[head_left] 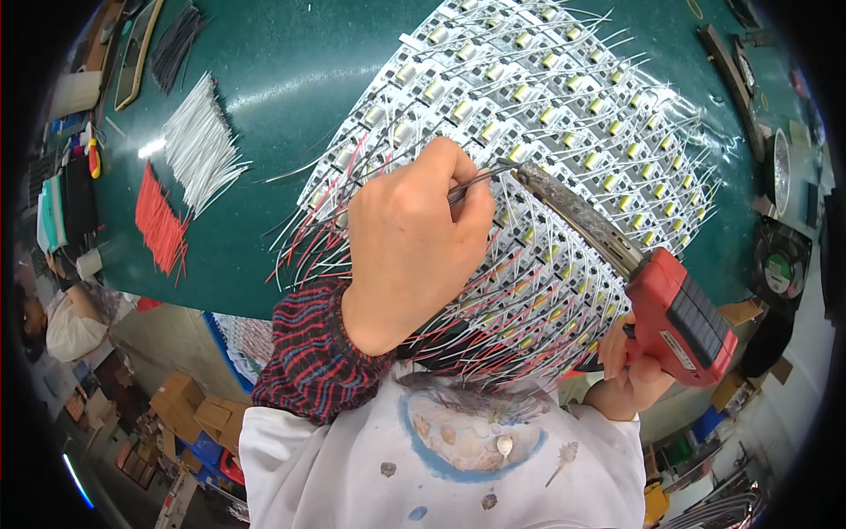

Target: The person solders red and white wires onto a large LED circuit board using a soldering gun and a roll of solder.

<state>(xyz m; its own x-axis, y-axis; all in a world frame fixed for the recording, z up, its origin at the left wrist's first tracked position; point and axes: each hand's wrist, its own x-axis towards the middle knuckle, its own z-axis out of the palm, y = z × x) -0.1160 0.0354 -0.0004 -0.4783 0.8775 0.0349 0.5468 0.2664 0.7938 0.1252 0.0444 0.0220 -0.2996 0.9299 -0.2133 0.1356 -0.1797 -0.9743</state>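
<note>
One broad sheet of white circuit boards (592, 132) lay on a green counter (291, 53). Above it, the left hand (414, 234) had its grip pinched on dark wires (476, 179), likely light and springy, best held near their tips; the right hand (636, 379) clasped a red soldering gun (670, 304), probably heavier.

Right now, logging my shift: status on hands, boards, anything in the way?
Left hand pinching dark wires over the boards. Right hand gripping red soldering iron, tip by those wires. Red and white wires crowding the near boards.
</note>
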